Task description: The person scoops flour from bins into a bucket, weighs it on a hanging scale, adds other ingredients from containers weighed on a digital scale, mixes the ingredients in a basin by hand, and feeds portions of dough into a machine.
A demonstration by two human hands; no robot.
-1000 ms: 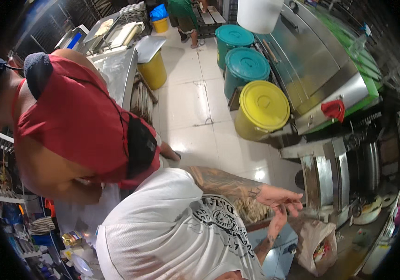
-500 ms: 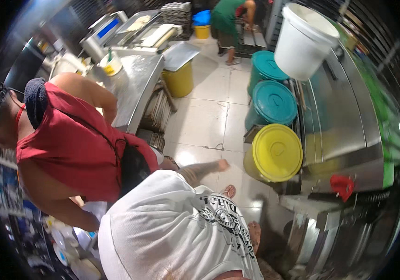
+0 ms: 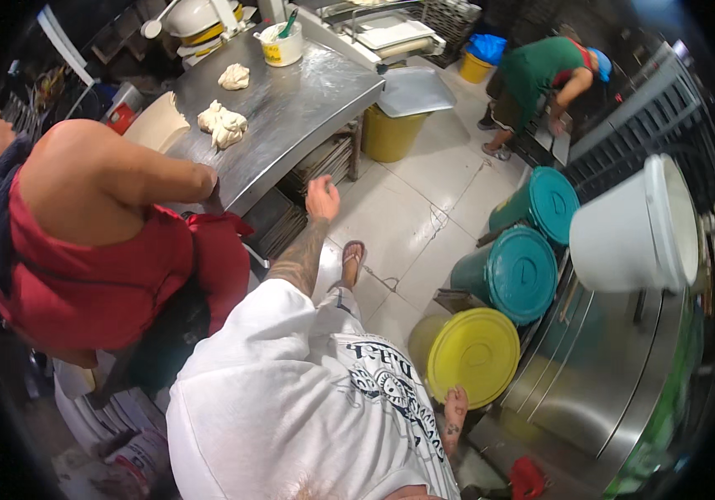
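My left hand (image 3: 322, 198), at the end of a tattooed forearm, is held out in the air beside the steel table (image 3: 291, 108), its fingers apart and nothing in it. My right hand (image 3: 456, 404) hangs low in front of the yellow lidded bin (image 3: 474, 358); its fingers look curled in, and I see nothing in them. Whether it touches the bin I cannot tell. Two lumps of pale dough, a larger one (image 3: 222, 125) and a smaller one (image 3: 234, 77), lie on the table near a white tub (image 3: 280, 44) with a green-handled tool in it.
Close on my left stands a person in a red apron (image 3: 99, 283). Farther off, another in green (image 3: 532, 79) bends down. Teal lidded bins (image 3: 517, 275) and a white bucket (image 3: 624, 233) line the right. A tray-topped yellow bin (image 3: 387, 133) stands past the table; tiled floor (image 3: 424, 200) runs between.
The view has turned left, bringing the dough lumps into sight. My left hand has come up toward the table's side. The person in red now leans lower, and one sandalled foot is farther forward.
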